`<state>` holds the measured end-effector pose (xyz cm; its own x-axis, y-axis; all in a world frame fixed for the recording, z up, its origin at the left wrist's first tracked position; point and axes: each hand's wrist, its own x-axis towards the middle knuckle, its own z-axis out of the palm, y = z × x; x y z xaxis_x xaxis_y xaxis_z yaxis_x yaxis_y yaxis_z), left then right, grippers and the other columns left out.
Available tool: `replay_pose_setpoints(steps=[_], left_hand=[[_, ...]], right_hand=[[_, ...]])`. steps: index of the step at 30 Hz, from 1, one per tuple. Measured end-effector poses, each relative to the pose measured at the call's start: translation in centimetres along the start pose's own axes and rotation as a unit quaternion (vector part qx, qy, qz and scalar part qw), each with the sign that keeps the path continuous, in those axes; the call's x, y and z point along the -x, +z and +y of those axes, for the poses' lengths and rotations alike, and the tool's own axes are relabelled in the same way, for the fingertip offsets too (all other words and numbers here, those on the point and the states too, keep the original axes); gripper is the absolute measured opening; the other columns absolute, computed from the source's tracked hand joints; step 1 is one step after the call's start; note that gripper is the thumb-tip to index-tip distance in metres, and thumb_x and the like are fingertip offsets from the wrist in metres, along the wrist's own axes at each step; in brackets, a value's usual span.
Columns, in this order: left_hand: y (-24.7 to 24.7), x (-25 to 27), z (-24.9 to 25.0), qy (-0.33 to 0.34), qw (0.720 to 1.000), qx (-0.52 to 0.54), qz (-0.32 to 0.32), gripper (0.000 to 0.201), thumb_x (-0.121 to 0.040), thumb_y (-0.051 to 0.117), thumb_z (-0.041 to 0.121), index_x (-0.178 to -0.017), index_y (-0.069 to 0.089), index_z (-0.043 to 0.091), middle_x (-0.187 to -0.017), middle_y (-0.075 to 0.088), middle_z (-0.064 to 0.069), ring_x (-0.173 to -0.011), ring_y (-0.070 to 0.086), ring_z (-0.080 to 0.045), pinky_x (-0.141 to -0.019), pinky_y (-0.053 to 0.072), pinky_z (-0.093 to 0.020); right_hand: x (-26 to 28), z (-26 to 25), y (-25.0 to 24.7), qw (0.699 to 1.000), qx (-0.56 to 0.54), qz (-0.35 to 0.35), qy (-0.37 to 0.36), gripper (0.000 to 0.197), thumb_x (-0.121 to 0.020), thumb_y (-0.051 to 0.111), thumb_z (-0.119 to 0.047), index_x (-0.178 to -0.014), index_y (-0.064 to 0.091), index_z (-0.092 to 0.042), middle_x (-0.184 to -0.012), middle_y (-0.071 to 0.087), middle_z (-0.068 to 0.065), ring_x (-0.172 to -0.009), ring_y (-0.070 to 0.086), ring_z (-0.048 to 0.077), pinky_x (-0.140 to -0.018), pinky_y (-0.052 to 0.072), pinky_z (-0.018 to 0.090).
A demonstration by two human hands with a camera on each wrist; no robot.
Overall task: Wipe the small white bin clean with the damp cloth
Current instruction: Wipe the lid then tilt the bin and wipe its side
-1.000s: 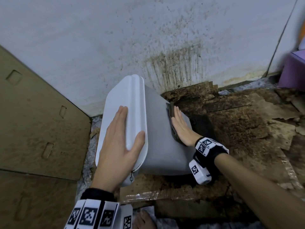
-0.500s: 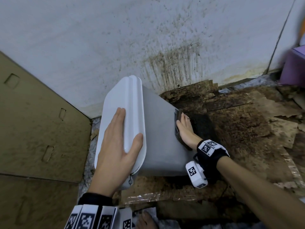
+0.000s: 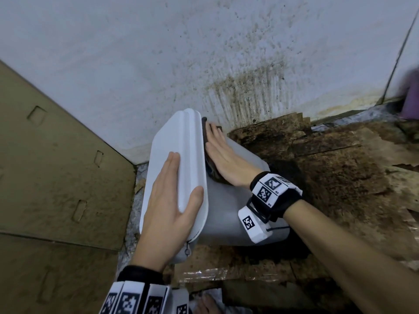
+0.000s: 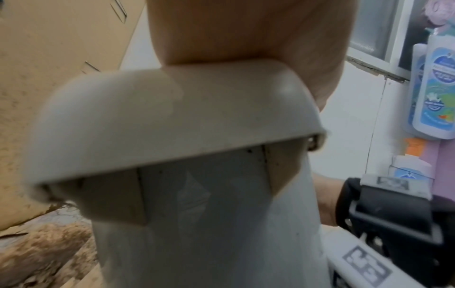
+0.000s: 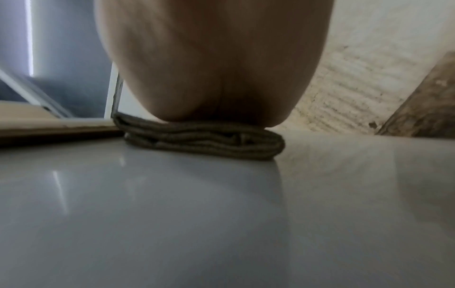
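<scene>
Far left there's a big tan cardboard sheet with little slot cutouts, leaning up in the corner. Next to it the small white plastic bin lies tipped on its side on the floor, its lid facing left toward the cardboard and its base pointing right.

The person's left hand lies flat on the lid, fingers straight and together pointing up at the wall, thumb hooked over the lid's right edge. So that grip is spread flat, just bracing the bin, not clutching anything. The left wrist view shows the palm over the lid's rounded end and the hinge side of the bin below it.

The right hand is flat too, fingers straight and pressed together, pushing a dark folded cloth onto the upward-facing side of the bin, right up against the lid's rim. From the right wrist camera the cloth sits squashed in layers under the palm.

The white wall behind is speckled with dark brown streaky stains. The floor to the right is covered in torn, rotten-looking brown board.

In the left wrist view, a white and blue labelled bottle stands far right; the print is too blurry to read.
</scene>
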<state>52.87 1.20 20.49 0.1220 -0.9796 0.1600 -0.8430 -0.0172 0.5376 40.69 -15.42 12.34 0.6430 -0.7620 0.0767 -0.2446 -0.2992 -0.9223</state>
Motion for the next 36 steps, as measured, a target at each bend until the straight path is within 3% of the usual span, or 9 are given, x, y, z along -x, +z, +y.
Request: replay_pose_setpoints(steps=[5, 8, 13, 23, 27, 33, 36], left_hand=[[-0.2, 0.3, -0.4, 0.003, 1.000, 0.006, -0.004, 0.077, -0.095, 0.043, 0.059, -0.161, 0.011, 0.037, -0.165, 0.010, 0.029, -0.148, 0.009, 0.013, -0.120, 0.014, -0.021], [-0.5, 0.4, -0.8, -0.004, 1.000, 0.014, -0.005, 0.077, -0.094, 0.045, 0.059, -0.160, 0.012, 0.039, -0.164, 0.011, 0.031, -0.148, 0.011, 0.013, -0.120, 0.016, -0.024], [-0.5, 0.2, -0.7, 0.006, 1.000, 0.018, -0.006, 0.081, -0.090, 0.043, 0.066, -0.160, 0.013, 0.039, -0.164, 0.012, 0.030, -0.148, 0.012, 0.012, -0.120, 0.017, -0.025], [-0.5, 0.0, -0.5, 0.005, 1.000, 0.022, -0.014, 0.081, -0.088, 0.045, 0.066, -0.159, 0.013, 0.044, -0.162, 0.013, 0.033, -0.147, 0.014, 0.013, -0.118, 0.019, -0.023], [-0.5, 0.0, -0.5, 0.007, 1.000, 0.022, -0.016, 0.078, -0.091, 0.046, 0.061, -0.159, 0.013, 0.043, -0.162, 0.013, 0.033, -0.147, 0.013, 0.013, -0.118, 0.018, -0.024], [-0.5, -0.1, -0.4, 0.004, 1.000, 0.015, -0.017, 0.078, -0.092, 0.047, 0.056, -0.160, 0.013, 0.040, -0.163, 0.012, 0.031, -0.148, 0.013, 0.013, -0.118, 0.017, -0.022], [-0.5, -0.1, -0.5, 0.004, 1.000, 0.010, -0.017, 0.078, -0.093, 0.047, 0.055, -0.160, 0.012, 0.039, -0.164, 0.012, 0.029, -0.148, 0.012, 0.012, -0.119, 0.017, -0.022]], right_hand=[[0.7, 3.0, -0.7, 0.998, 0.021, -0.008, 0.065, 0.064, -0.105, 0.008, -0.048, -0.156, -0.018, -0.019, -0.165, -0.022, 0.002, -0.152, -0.021, 0.014, -0.125, -0.008, 0.038], [2.4, 5.9, -1.8, 0.987, 0.026, -0.043, 0.151, 0.056, -0.111, 0.013, -0.027, -0.154, -0.018, -0.009, -0.163, -0.023, 0.006, -0.151, -0.022, 0.019, -0.116, -0.016, 0.021], [4.9, 10.8, -2.8, 0.968, -0.022, -0.042, 0.247, 0.061, -0.109, 0.013, -0.044, -0.156, -0.018, -0.022, -0.164, -0.023, 0.001, -0.151, -0.020, 0.017, -0.121, -0.010, 0.036], [4.7, 12.3, -2.6, 0.947, -0.064, -0.006, 0.313, 0.061, -0.109, 0.017, -0.042, -0.157, -0.014, -0.022, -0.166, -0.017, 0.005, -0.153, -0.017, 0.020, -0.123, -0.007, 0.040], [3.6, 8.9, -1.8, 0.954, -0.049, 0.014, 0.294, 0.059, -0.109, 0.016, -0.035, -0.157, -0.015, -0.021, -0.166, -0.019, 0.007, -0.153, -0.017, 0.027, -0.122, -0.008, 0.040], [2.3, -0.4, -1.1, 0.989, -0.027, 0.011, 0.142, 0.055, -0.110, 0.016, -0.020, -0.157, -0.012, -0.009, -0.165, -0.019, 0.004, -0.151, -0.021, 0.022, -0.119, -0.012, 0.031], [1.6, -2.5, -0.8, 0.993, -0.033, -0.018, 0.108, 0.053, -0.110, 0.014, -0.018, -0.157, -0.005, -0.001, -0.164, -0.022, 0.003, -0.149, -0.027, 0.018, -0.121, -0.016, 0.034]])
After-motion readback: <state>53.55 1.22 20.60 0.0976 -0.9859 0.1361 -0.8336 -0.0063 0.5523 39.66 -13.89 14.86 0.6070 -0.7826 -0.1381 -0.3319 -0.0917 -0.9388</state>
